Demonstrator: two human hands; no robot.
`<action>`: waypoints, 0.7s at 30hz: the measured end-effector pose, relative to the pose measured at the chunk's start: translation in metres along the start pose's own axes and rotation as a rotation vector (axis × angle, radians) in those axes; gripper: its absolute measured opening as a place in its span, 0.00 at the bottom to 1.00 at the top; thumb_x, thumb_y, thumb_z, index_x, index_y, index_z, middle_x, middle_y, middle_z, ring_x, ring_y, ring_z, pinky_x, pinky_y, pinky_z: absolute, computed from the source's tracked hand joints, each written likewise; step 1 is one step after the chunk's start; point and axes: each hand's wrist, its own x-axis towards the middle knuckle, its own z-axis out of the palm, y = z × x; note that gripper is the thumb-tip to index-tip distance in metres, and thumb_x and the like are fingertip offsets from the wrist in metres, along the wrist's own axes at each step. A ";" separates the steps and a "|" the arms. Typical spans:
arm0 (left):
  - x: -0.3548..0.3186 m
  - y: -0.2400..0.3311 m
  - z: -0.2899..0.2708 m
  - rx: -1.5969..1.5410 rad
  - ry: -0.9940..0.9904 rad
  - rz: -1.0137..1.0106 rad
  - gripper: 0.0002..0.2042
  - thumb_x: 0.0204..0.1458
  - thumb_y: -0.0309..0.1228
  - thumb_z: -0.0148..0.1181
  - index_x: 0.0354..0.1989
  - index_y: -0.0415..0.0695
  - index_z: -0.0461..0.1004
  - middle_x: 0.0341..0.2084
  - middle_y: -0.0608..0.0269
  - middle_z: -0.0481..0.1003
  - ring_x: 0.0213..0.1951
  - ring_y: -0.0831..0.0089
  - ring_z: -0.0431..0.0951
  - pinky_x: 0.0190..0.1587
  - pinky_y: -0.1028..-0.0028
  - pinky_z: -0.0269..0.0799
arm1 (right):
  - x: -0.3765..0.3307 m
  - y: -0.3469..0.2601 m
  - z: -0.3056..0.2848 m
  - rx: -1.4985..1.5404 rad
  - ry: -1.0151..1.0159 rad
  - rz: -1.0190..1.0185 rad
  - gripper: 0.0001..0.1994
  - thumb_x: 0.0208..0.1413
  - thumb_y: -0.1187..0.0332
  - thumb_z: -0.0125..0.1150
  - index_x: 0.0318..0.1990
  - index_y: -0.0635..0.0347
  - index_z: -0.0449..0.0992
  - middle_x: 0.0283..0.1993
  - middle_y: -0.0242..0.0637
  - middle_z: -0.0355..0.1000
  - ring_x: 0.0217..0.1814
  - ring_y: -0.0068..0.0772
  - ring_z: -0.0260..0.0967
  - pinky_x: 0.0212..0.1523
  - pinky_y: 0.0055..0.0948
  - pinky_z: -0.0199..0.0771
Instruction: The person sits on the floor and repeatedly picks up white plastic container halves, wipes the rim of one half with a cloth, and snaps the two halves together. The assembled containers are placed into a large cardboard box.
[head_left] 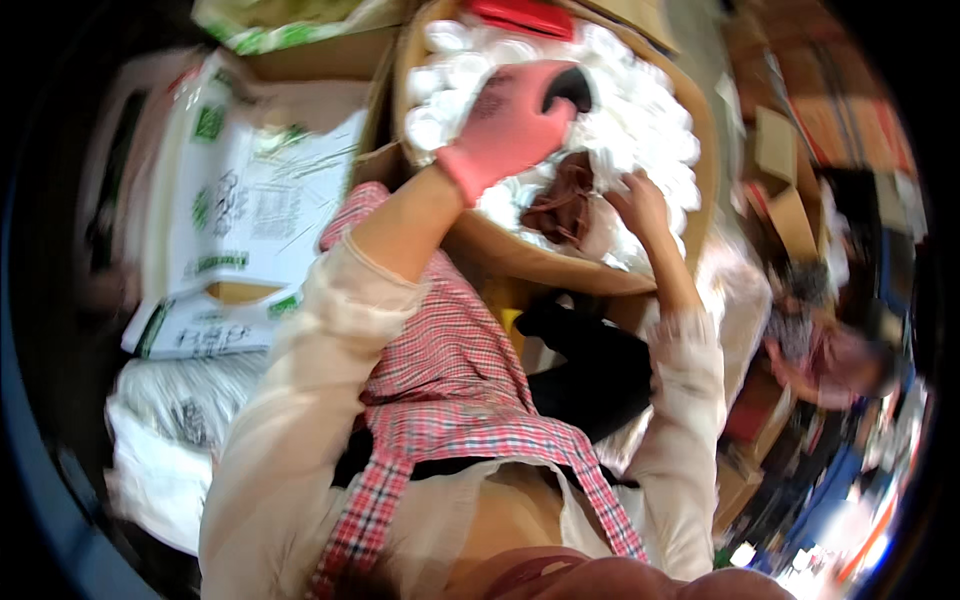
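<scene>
My left hand (515, 118) wears a pink glove with a dark finger coating and hovers over a pile of small round white pieces (630, 110). Its fingers curl toward the thumb; whatever they may hold is hidden. The pieces fill a large cardboard box (550, 265). My bare right hand (640, 205) reaches into the near right part of the pile, its fingers slightly bent and apart, touching white pieces. Between the hands lies a crumpled brown cloth-like item (568, 205), perhaps a glove. A red object (522, 16) rests at the box's far side.
An opened white carton with green print (270, 190) stands on the left, a plastic-wrapped white bundle (165, 450) nearer me. To the right are opened cardboard boxes (785, 190), a clear plastic bag (735, 290) and another person (825, 350), blurred.
</scene>
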 end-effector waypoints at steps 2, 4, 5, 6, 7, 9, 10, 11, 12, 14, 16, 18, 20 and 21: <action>0.000 0.003 -0.027 0.078 -0.153 0.030 0.13 0.48 0.28 0.58 0.42 0.38 0.75 0.34 0.50 0.78 0.40 0.59 0.79 0.45 0.70 0.72 | -0.022 -0.008 0.005 0.137 0.005 0.069 0.24 0.48 0.57 0.66 0.52 0.58 0.73 0.50 0.53 0.69 0.50 0.57 0.68 0.48 0.48 0.69; -0.011 -0.004 -0.064 0.171 -0.176 0.020 0.18 0.49 0.32 0.61 0.48 0.39 0.72 0.38 0.50 0.77 0.43 0.56 0.77 0.47 0.69 0.71 | -0.046 -0.046 -0.010 -0.299 0.069 0.113 0.33 0.50 0.50 0.62 0.63 0.49 0.63 0.69 0.45 0.54 0.68 0.60 0.50 0.62 0.60 0.50; -0.021 -0.012 -0.078 0.212 -0.170 -0.003 0.19 0.49 0.33 0.61 0.49 0.40 0.72 0.40 0.50 0.77 0.44 0.55 0.77 0.48 0.69 0.70 | -0.056 -0.062 -0.013 -0.363 0.189 0.104 0.33 0.51 0.48 0.61 0.63 0.50 0.63 0.68 0.44 0.54 0.67 0.58 0.52 0.62 0.59 0.50; -0.028 -0.032 -0.100 0.244 -0.142 -0.091 0.18 0.51 0.32 0.60 0.50 0.40 0.72 0.42 0.52 0.77 0.45 0.61 0.77 0.49 0.69 0.70 | -0.061 -0.079 -0.013 -0.244 0.283 0.034 0.31 0.51 0.52 0.63 0.61 0.53 0.65 0.66 0.45 0.56 0.65 0.56 0.53 0.62 0.56 0.50; -0.032 -0.056 -0.122 0.114 -0.153 -0.222 0.15 0.54 0.29 0.57 0.50 0.38 0.72 0.41 0.55 0.77 0.44 0.69 0.78 0.48 0.72 0.72 | -0.065 -0.091 -0.008 -0.010 0.303 -0.055 0.29 0.50 0.59 0.66 0.59 0.58 0.66 0.65 0.47 0.57 0.65 0.55 0.53 0.63 0.53 0.51; -0.048 -0.140 -0.170 -0.242 0.030 -0.398 0.14 0.56 0.29 0.54 0.47 0.34 0.72 0.37 0.56 0.79 0.37 0.69 0.80 0.42 0.74 0.75 | -0.065 -0.131 -0.001 0.212 0.187 -0.185 0.28 0.48 0.63 0.67 0.57 0.59 0.67 0.63 0.48 0.58 0.65 0.55 0.53 0.63 0.50 0.52; -0.059 -0.189 -0.201 -0.362 0.169 -0.532 0.12 0.57 0.26 0.51 0.46 0.32 0.72 0.37 0.56 0.78 0.33 0.72 0.80 0.39 0.78 0.76 | -0.062 -0.142 0.004 0.215 0.174 -0.231 0.27 0.48 0.63 0.67 0.56 0.60 0.67 0.63 0.48 0.58 0.65 0.55 0.53 0.63 0.50 0.52; -0.070 -0.228 -0.225 -0.313 0.246 -0.609 0.13 0.56 0.29 0.53 0.46 0.35 0.73 0.38 0.55 0.79 0.35 0.69 0.80 0.42 0.74 0.75 | -0.058 -0.149 0.011 0.221 0.163 -0.269 0.27 0.49 0.63 0.67 0.56 0.60 0.67 0.63 0.47 0.58 0.65 0.55 0.53 0.63 0.51 0.52; -0.102 -0.311 -0.279 0.216 0.340 -0.576 0.16 0.54 0.36 0.56 0.46 0.37 0.73 0.39 0.53 0.78 0.39 0.61 0.79 0.45 0.69 0.73 | -0.045 -0.157 0.023 0.271 0.177 -0.341 0.27 0.50 0.61 0.66 0.56 0.60 0.67 0.62 0.47 0.59 0.65 0.55 0.54 0.63 0.51 0.52; -0.114 -0.346 -0.291 0.668 0.258 -0.755 0.24 0.48 0.46 0.59 0.51 0.45 0.71 0.46 0.49 0.75 0.50 0.53 0.73 0.53 0.64 0.68 | -0.048 -0.157 0.032 0.105 0.183 -0.362 0.27 0.51 0.56 0.64 0.56 0.58 0.68 0.61 0.46 0.61 0.64 0.53 0.56 0.63 0.53 0.51; -0.125 -0.383 -0.312 1.042 -0.021 -0.916 0.32 0.46 0.47 0.61 0.61 0.54 0.61 0.62 0.51 0.59 0.60 0.48 0.61 0.57 0.54 0.64 | -0.044 -0.155 0.034 0.075 0.158 -0.384 0.27 0.50 0.54 0.64 0.55 0.58 0.69 0.60 0.44 0.63 0.63 0.51 0.58 0.62 0.53 0.53; -0.122 -0.393 -0.303 1.177 -0.183 -1.072 0.37 0.45 0.49 0.63 0.65 0.58 0.56 0.67 0.52 0.50 0.63 0.39 0.54 0.59 0.49 0.61 | -0.047 -0.153 0.031 0.068 0.100 -0.358 0.26 0.50 0.53 0.63 0.52 0.59 0.71 0.59 0.44 0.65 0.61 0.50 0.59 0.60 0.52 0.55; -0.117 -0.405 -0.299 1.305 -0.262 -1.168 0.41 0.43 0.50 0.64 0.67 0.61 0.53 0.69 0.51 0.44 0.63 0.32 0.50 0.60 0.45 0.58 | -0.047 -0.151 0.032 0.067 0.056 -0.363 0.25 0.49 0.52 0.63 0.50 0.59 0.72 0.57 0.45 0.66 0.59 0.50 0.61 0.59 0.52 0.56; -0.113 -0.420 -0.299 1.311 -0.213 -1.163 0.42 0.43 0.51 0.64 0.68 0.62 0.52 0.69 0.49 0.44 0.63 0.31 0.48 0.61 0.45 0.57 | -0.049 -0.151 0.032 0.073 0.039 -0.345 0.25 0.49 0.52 0.63 0.50 0.60 0.73 0.57 0.45 0.67 0.58 0.50 0.62 0.58 0.52 0.57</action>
